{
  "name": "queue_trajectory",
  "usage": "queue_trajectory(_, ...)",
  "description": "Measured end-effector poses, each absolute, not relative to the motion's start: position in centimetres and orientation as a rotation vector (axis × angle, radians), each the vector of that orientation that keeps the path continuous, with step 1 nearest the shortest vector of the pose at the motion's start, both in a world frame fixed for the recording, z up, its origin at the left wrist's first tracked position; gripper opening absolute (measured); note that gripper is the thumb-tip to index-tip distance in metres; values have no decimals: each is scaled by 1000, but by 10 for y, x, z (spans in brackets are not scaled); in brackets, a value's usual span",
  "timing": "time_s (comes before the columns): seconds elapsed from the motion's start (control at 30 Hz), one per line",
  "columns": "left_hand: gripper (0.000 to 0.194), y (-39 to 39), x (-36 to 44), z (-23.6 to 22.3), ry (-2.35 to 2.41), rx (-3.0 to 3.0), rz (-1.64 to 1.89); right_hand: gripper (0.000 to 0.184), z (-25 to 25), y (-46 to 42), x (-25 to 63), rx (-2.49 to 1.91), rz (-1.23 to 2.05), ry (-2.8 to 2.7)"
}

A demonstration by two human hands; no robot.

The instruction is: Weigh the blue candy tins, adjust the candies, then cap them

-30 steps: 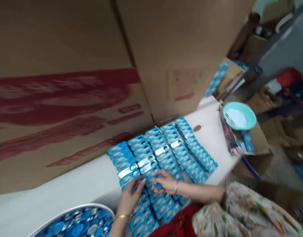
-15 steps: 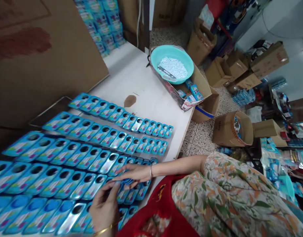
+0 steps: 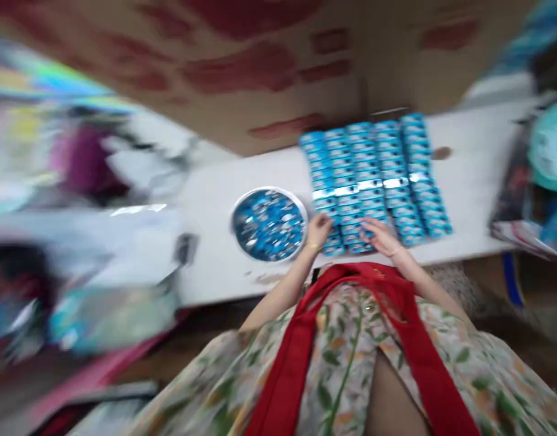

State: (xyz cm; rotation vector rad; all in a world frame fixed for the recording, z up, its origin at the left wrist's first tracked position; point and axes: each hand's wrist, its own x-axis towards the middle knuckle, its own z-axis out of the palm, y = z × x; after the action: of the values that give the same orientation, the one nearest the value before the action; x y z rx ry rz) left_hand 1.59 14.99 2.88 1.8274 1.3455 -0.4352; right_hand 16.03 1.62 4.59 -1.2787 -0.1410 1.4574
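Note:
Several rows of small blue packs (image 3: 373, 175) lie side by side on a white table (image 3: 464, 200). My left hand (image 3: 318, 229) rests at the near left corner of the rows, beside a round white bowl (image 3: 269, 225) filled with small blue and silver pieces. At the near edge of the rows, my right hand (image 3: 381, 237) lies over the packs. Motion smears the whole picture, so the fingers of both hands are unclear. My flowered dress and red apron straps (image 3: 351, 339) fill the bottom of the view.
Large brown cardboard boxes with red print (image 3: 260, 66) stand right behind the table. A teal bowl (image 3: 551, 151) sits on a box at the right edge. Blurred bags and clutter (image 3: 79, 242) lie on the left.
The view has swung back and to the left, so the rows now look smaller and farther off. Both hands stay at the near edge of the packs. The round bowl is in view again.

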Motion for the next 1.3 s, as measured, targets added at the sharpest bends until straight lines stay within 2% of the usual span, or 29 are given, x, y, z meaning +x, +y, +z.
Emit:
queue_trajectory(0.1,32,181,0,-9,1555,1741,-106,30,9,41,172,-1219,1601,-123)
queue_trajectory(0.27,19,198,9,-30,1567,1803,69,54,2,46,171,-1223,1598,-32)
queue_trajectory(0.43,10,223,36,-28,1579,1899,-79,54,2,53,170,-1229,1625,2)
queue_trajectory(0.6,21,240,45,-28,1589,1925,-383,54,-3,59,172,-1215,1665,1)
queue_trajectory(0.77,32,239,44,-24,1622,1946,-424,50,-2,68,168,-1187,1656,-71)
queue_trajectory(0.9,24,214,39,-9,1482,2003,-241,49,2,74,164,-1187,1697,-57)
queue_trajectory(1.07,13,156,27,2,989,1967,260,49,2,74,156,-1177,1708,-12)
queue_trajectory(1.2,10,140,17,-8,1194,1841,443,50,0,69,147,-1202,1729,-5)
queue_trajectory(1.3,5,158,16,-17,1450,1787,325,51,0,66,147,-1229,1731,-37)
